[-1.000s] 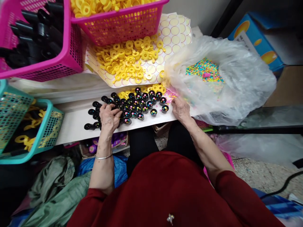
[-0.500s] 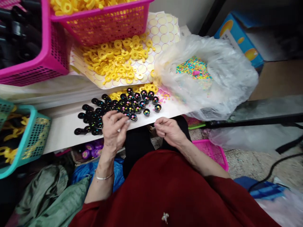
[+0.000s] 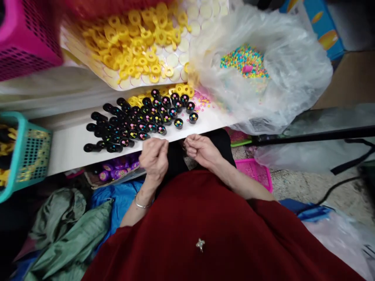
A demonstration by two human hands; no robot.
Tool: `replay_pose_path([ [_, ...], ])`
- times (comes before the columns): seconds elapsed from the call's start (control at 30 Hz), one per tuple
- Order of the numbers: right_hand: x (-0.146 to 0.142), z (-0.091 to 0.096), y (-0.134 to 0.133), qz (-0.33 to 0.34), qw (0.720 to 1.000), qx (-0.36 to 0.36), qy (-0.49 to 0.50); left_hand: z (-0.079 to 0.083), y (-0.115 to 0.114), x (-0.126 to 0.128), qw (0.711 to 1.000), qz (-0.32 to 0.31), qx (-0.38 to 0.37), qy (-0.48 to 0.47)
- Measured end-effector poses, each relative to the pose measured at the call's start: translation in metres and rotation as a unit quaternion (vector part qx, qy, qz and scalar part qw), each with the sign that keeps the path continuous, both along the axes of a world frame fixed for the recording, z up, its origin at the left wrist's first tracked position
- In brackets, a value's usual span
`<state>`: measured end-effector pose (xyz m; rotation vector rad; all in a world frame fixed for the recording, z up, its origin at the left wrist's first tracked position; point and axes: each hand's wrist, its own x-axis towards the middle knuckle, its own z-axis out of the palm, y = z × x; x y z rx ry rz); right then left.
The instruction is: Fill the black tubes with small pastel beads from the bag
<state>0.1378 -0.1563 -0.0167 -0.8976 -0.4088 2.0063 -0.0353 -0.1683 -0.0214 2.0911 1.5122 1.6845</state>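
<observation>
My left hand (image 3: 154, 158) is closed at the front edge of the white tabletop (image 3: 68, 150), thumb pressed to the curled fingers. Whatever it holds, if anything, is hidden. Just right of it, my right hand (image 3: 203, 150) is closed too, fingertips pinched, its contents too small to make out. Several black cups (image 3: 161, 129) stand in a cluster beyond my left hand, with small coloured beads in their open tops. One black cup (image 3: 178, 123) sits a little apart at the right. Loose pink and yellow beads (image 3: 202, 100) lie scattered behind.
Yellow ring-shaped pieces (image 3: 131, 50) lie heaped on a sticker sheet (image 3: 172, 60). A clear plastic bag (image 3: 295, 74) holds many coloured beads (image 3: 246, 58). A pink basket (image 3: 35, 35) stands at back left, a teal basket (image 3: 17, 156) at left. Purple items (image 3: 117, 171) show below the tabletop.
My left hand has drawn back from the black cups toward the table edge, closing and coming nearer my right hand. The view has tilted downward and shifted.
</observation>
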Motion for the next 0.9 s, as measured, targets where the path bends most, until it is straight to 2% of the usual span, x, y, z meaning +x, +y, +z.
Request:
replay_pose_path([
  [0.07, 0.015, -0.010, -0.001, -0.008, 0.999, 0.020, -0.047, -0.006, -0.005, -0.011, 0.998, 0.066, -0.001, -0.003],
  [0.13, 0.032, -0.016, -0.002, -0.015, 0.991, 0.062, -0.119, -0.009, -0.007, -0.024, 0.994, 0.103, -0.007, 0.022],
  [0.2, 0.045, -0.018, 0.002, -0.043, 0.958, 0.145, -0.242, -0.009, -0.006, -0.034, 0.992, 0.118, -0.021, 0.044],
  [0.23, 0.050, -0.018, 0.007, -0.069, 0.923, 0.200, -0.321, -0.009, -0.004, -0.037, 0.991, 0.122, -0.028, 0.047],
  [0.27, 0.054, -0.018, 0.015, -0.096, 0.875, 0.252, -0.402, -0.009, -0.001, -0.037, 0.991, 0.122, -0.032, 0.045],
  [0.33, 0.059, -0.019, 0.034, -0.131, 0.761, 0.323, -0.548, -0.008, 0.005, -0.030, 0.993, 0.111, -0.028, 0.037],
  [0.37, 0.061, -0.020, 0.045, -0.131, 0.711, 0.337, -0.604, -0.007, 0.007, -0.024, 0.994, 0.098, -0.022, 0.034],
  [0.4, 0.062, -0.023, 0.057, -0.118, 0.672, 0.338, -0.649, -0.007, 0.009, -0.018, 0.996, 0.080, -0.016, 0.033],
  [0.47, 0.063, -0.029, 0.077, -0.077, 0.622, 0.326, -0.708, -0.005, 0.010, -0.003, 0.998, 0.041, -0.016, 0.037],
  [0.57, 0.063, -0.037, 0.097, -0.036, 0.590, 0.311, -0.744, -0.004, 0.006, 0.013, 0.998, -0.012, -0.030, 0.045],
  [0.77, 0.060, -0.039, 0.106, 0.041, 0.579, 0.323, -0.748, -0.010, -0.004, 0.025, 0.994, -0.076, -0.059, 0.041],
  [0.9, 0.062, -0.043, 0.106, 0.061, 0.536, 0.357, -0.762, -0.012, -0.003, 0.033, 0.993, -0.094, -0.077, 0.007],
])
